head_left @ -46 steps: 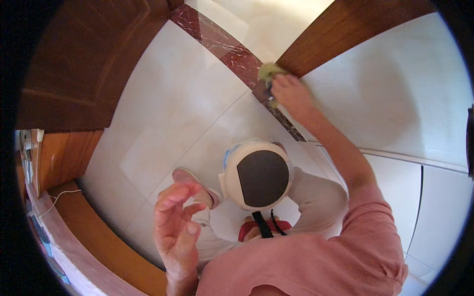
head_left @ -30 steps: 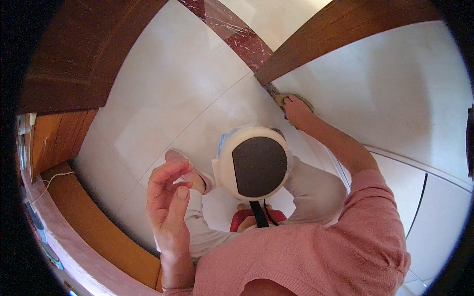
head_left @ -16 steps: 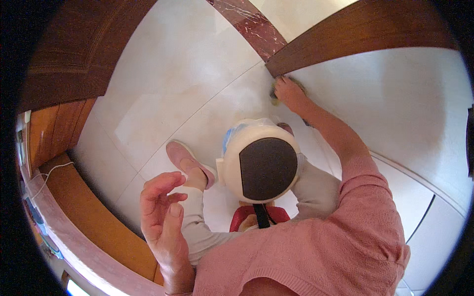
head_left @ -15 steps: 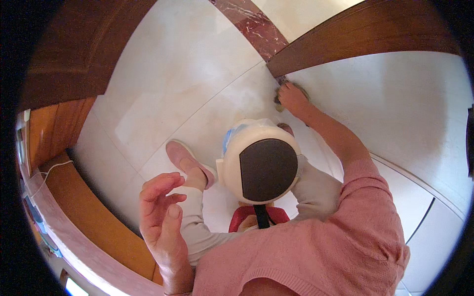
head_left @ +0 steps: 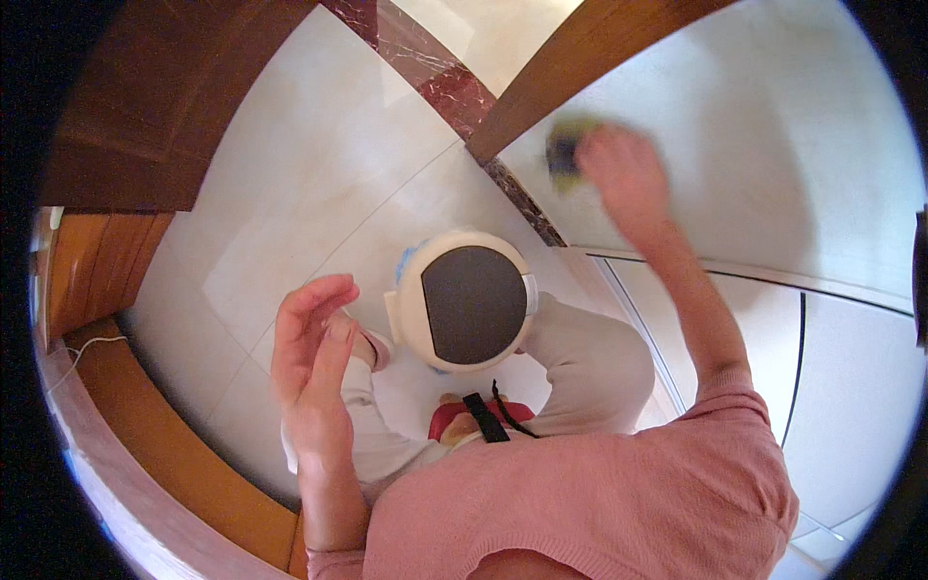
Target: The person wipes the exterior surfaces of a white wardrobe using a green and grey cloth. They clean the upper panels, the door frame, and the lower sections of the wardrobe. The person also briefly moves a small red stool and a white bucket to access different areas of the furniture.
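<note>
- Up at about 1 o'clock in the view, the right hand point(head_left: 623, 169) is pressed against a pale wall panel point(head_left: 773, 145), with a yellow-green sponge point(head_left: 565, 155) with a dark side at its fingertips. It's all motion-blurred, so I can't tell whether the grip is clamped on the sponge or just pushing it flat. My guess is the flat palm is there to keep pressure on the panel.
- The sponge sits right beside the wooden door frame point(head_left: 580, 58), which runs off toward 12 o'clock, near where frame and panel meet.
- The left hand point(head_left: 309, 348) is over at 9 o'clock from the middle, raised in the air with the fingers apart and loosely curled. It's holding nothing, looks like it's just out for balance.
- Dead centre is a round white device with a dark oval face point(head_left: 464, 302), hanging at the chest on a black strap point(head_left: 480, 430). It blocks a good chunk of the lap and floor under it.
- Pale trouser knees point(head_left: 590, 362) are bent either side of it, so the person seems to be crouching low on the cream floor tiles point(head_left: 290, 193).
- A dark red marble strip point(head_left: 425, 77) crosses the floor toward 12 o'clock, and there's dark wood panelling point(head_left: 116, 106) at 10 o'clock.
- A thin white cord point(head_left: 82, 350) trails along the wooden ledge at 8 o'clock.
</note>
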{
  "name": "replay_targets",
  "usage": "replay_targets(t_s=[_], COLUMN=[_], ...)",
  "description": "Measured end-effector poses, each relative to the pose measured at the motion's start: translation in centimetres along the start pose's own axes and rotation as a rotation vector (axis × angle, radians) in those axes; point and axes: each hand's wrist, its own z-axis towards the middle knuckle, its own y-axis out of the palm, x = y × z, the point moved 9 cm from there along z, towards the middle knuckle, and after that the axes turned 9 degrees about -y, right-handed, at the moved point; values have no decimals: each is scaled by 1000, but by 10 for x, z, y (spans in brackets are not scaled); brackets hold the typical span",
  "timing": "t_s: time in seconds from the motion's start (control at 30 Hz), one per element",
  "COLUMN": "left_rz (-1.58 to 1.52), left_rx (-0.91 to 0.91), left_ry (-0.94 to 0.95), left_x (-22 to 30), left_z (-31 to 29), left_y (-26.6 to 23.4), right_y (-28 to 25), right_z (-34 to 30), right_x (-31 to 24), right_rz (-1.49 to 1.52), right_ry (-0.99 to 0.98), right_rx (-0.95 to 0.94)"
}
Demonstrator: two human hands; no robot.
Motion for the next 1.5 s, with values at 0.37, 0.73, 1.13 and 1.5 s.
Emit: replay_targets(t_s=[0.37,0.73,1.13,1.5], left_rz=[60,41,42,-14], left_rx=[-13,19,17,35], left_ry=[48,50,-15,21], left_x=[-3,-21,-40,-43], left_z=[9,30,49,48], left_y=[0,-1,6,4], right_y=[150,-256,-235,-407], right_z=[-53,-109,-128,-159], right_x=[-86,139,96,153], right_rz=[91,-481,-47,-357], right_ry=[-223,590,318,195], right_rx=[-463,1,198,433])
